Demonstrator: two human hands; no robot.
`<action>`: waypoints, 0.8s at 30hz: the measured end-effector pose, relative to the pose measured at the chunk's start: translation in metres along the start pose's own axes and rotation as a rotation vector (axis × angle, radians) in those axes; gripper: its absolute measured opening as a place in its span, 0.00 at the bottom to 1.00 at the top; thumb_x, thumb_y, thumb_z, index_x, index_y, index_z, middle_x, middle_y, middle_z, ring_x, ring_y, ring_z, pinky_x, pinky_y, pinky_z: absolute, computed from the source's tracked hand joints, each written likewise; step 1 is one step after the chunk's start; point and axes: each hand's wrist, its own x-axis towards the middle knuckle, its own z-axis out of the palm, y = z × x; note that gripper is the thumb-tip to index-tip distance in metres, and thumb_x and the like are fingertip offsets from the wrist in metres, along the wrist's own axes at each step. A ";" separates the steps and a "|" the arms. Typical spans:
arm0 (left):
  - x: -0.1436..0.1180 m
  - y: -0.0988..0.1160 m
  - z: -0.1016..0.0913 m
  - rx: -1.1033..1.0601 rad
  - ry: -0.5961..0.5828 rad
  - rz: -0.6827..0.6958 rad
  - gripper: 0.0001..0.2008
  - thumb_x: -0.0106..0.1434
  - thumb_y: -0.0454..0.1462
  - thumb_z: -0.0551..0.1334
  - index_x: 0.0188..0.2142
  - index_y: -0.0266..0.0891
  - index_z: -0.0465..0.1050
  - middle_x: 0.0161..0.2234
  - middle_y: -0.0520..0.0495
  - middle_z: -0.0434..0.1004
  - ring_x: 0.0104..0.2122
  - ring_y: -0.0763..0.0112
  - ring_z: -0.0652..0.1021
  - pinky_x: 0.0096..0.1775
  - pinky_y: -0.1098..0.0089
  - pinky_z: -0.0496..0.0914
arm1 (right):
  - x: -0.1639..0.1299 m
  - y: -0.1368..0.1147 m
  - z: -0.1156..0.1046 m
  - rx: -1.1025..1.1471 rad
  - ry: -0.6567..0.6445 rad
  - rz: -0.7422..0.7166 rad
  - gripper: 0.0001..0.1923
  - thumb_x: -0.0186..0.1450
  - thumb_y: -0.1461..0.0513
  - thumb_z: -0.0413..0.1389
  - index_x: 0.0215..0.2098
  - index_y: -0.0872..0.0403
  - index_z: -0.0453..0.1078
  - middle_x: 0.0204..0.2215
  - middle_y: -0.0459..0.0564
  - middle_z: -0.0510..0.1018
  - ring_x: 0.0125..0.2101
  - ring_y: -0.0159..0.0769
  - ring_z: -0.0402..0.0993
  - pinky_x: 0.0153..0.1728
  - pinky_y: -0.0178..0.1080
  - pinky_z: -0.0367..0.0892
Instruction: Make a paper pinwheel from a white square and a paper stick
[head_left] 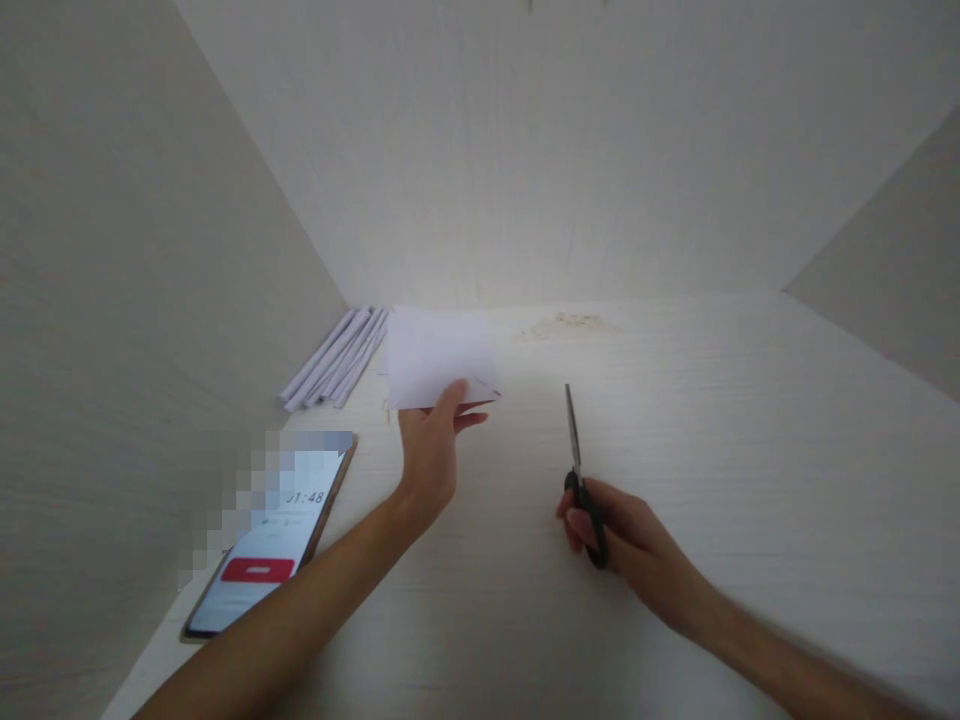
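a: from the head camera, what's the left hand [433, 450] doing?

b: pinching some folded white paper [439, 352], thumb on top near the lower right corner, fingers underneath. the paper is ahead of the person, a little left of centre, and looks lifted off the tabletop [720, 430].

a: why hold it by the near edge?

b: my guess is that it keeps the layers together while leaving most of the sheet uncovered. they part slightly at that corner.

a: and the right hand [619, 525]?

b: curled around the black handles of a pair of scissors [575, 455]. the blades look closed and point away from the person, well apart from the paper, probably a safe way to carry them. i can't tell exactly which fingers are in the loops.

a: what's off to the left?

b: slim white paper sticks [335, 360], bunched side by side near the wall, perhaps to stay out of the hands' way. whether they're rolled or folded, i can't tell. nearer lies a smartphone [289, 530], face up, maybe so its 01:48 can be read at a glance. the left forearm crosses in front of its lower edge.
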 end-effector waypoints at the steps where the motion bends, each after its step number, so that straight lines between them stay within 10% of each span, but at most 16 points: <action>1: -0.002 -0.004 0.000 -0.003 -0.023 -0.021 0.07 0.47 0.34 0.62 0.29 0.33 0.71 0.25 0.51 0.74 0.23 0.73 0.76 0.21 0.78 0.70 | 0.002 0.002 -0.001 0.031 0.047 -0.001 0.11 0.60 0.56 0.49 0.29 0.56 0.63 0.19 0.43 0.63 0.19 0.25 0.55 0.18 0.30 0.51; 10: -0.026 -0.025 -0.001 0.035 -0.195 -0.216 0.03 0.43 0.30 0.61 0.21 0.32 0.73 0.23 0.48 0.76 0.24 0.72 0.75 0.25 0.75 0.70 | 0.020 0.009 -0.017 0.276 0.249 0.018 0.16 0.54 0.52 0.55 0.28 0.58 0.64 0.17 0.41 0.64 0.13 0.20 0.49 0.13 0.29 0.41; 18: -0.049 -0.030 -0.006 0.302 -0.658 -0.426 0.05 0.47 0.35 0.61 0.23 0.33 0.71 0.20 0.48 0.74 0.18 0.73 0.73 0.19 0.75 0.65 | 0.020 0.009 -0.015 0.455 0.450 -0.022 0.15 0.48 0.57 0.62 0.22 0.56 0.60 0.11 0.37 0.59 0.12 0.21 0.52 0.11 0.27 0.46; 21: -0.066 -0.017 -0.002 0.501 -0.813 -0.533 0.21 0.54 0.45 0.55 0.11 0.35 0.61 0.10 0.51 0.63 0.09 0.79 0.63 0.12 0.77 0.55 | 0.021 0.009 -0.016 0.573 0.535 -0.040 0.16 0.45 0.61 0.63 0.19 0.56 0.59 0.11 0.35 0.57 0.11 0.19 0.50 0.11 0.26 0.45; 24: -0.091 0.015 -0.009 0.413 -0.779 -0.328 0.23 0.57 0.44 0.53 0.10 0.36 0.56 0.08 0.56 0.53 0.08 0.84 0.55 0.12 0.78 0.48 | 0.022 0.009 -0.018 0.661 0.586 -0.052 0.15 0.45 0.62 0.64 0.18 0.56 0.59 0.11 0.35 0.57 0.10 0.18 0.50 0.10 0.26 0.44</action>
